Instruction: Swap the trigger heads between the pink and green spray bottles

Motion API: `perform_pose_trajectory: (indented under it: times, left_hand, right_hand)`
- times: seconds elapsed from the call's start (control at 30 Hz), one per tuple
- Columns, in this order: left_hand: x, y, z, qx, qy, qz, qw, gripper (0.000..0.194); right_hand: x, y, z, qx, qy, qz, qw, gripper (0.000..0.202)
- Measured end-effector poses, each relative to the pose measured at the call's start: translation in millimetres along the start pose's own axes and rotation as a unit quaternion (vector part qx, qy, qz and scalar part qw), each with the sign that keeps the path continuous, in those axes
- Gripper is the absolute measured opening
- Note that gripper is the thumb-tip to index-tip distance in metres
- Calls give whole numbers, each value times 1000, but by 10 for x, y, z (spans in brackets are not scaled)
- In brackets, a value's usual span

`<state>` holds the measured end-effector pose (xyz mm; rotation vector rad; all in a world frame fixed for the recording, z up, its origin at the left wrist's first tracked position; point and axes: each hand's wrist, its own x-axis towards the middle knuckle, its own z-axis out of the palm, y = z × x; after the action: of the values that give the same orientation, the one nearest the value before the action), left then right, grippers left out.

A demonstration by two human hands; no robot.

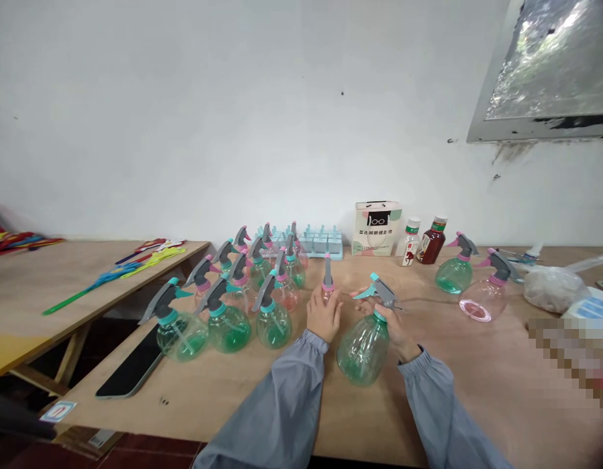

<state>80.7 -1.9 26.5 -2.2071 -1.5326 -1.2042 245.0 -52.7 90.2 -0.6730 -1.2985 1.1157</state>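
My left hand (323, 312) is closed around a pink spray bottle (327, 277); the bottle's body is mostly hidden behind it. In my right hand (395, 329) is a green spray bottle (363, 352), gripped at the neck and tilted, with some fingers showing behind its turquoise trigger. To the left of my hands stand several spray bottles in rows, such as a green one (273, 326) and a pink one (288, 296). Their heads are grey with pink or turquoise trim. On the right are another green spray bottle (452, 277) and a pink spray bottle (484, 298).
A black phone (130, 370) lies near the table's left edge. Along the wall stand pale blue molds (325, 244), a paper bag (374, 228) and two drink bottles (432, 241). A plastic bag (553, 288) sits at right; colourful items (106, 277) lie on another table.
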Motion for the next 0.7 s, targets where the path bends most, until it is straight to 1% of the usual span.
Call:
perform_pose_trajectory:
  times: [0.03,0.1,0.2,0.27,0.4,0.43,0.47,0.57,0.6,0.63,0.7]
  left_hand:
    - [2,-3,0,-2,-1,1,1000,42]
    - [3,-8,3,-5,0,2,1000,42]
    - [0,-13,8,-4,7,-1,1000,42]
    - [-3,-15,9,-3,9,0,1000,42]
    - [0,-22,5,-8,7,4,1000,42]
    - [2,-24,3,-10,6,3,1000,42]
    - [5,-25,1,-11,6,2,1000,42]
    - [10,-27,-4,-15,4,-2,1000,41]
    - [11,-26,-6,-16,4,-3,1000,41]
    - [12,-25,-8,-16,4,-3,1000,41]
    - [13,-22,-13,-16,3,-1,1000,41]
  right_hand:
    - [1,-2,8,10,-4,2,1000,39]
    - [2,5,5,4,14,-6,1000,39]
    - [1,28,-34,-51,43,-31,997,36]
    - [-1,38,-50,-59,29,-35,997,37]
    - [-6,31,-19,-20,-23,-5,1000,46]
    - [-9,24,-10,-22,-20,-4,1000,45]
    - [-14,19,-5,-30,1,-13,999,44]
    - [-28,15,-26,-79,85,-69,991,37]
    - [-32,21,-40,-91,96,-84,988,35]
    - [-34,32,-54,-97,93,-90,987,34]
    - [-36,60,-73,-91,53,-81,991,32]
